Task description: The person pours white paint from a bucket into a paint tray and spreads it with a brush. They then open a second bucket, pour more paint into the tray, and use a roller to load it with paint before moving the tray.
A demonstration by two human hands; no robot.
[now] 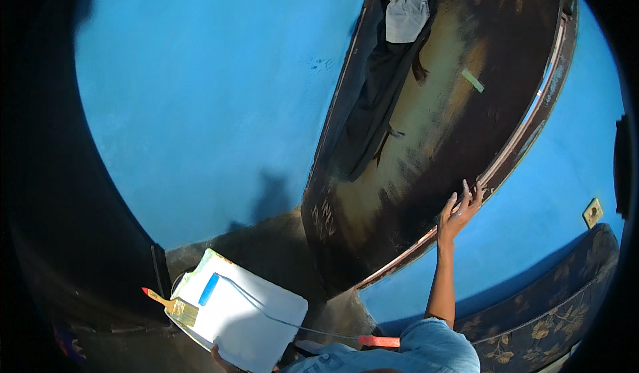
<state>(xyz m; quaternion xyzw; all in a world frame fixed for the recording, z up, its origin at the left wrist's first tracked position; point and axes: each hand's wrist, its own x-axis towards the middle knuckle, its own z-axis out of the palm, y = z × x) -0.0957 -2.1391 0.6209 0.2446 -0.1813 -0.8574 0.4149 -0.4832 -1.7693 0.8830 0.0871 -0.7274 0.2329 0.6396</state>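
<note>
My right hand (458,214) reaches up, fingers spread, at the edge of a dark brown door (506,100); whether it presses on the edge is hard to tell. Low in the view, part of my left hand (221,358) shows at the near edge of a white paint tray (266,306), gripping it. Across the tray lies a paint roller (209,289) with a blue sleeve; its thin metal rod runs to a red handle (379,341) beside my body. A paintbrush (183,312) with a red-tipped wooden handle rests on the tray's left edge.
Dark trousers (373,100) with a pale grey pocket hang on the door. A light blue wall (200,106) rises at the left, another at the right with a yellowish socket (592,213). A dark floral-patterned sofa or cushion (532,313) stands at the lower right.
</note>
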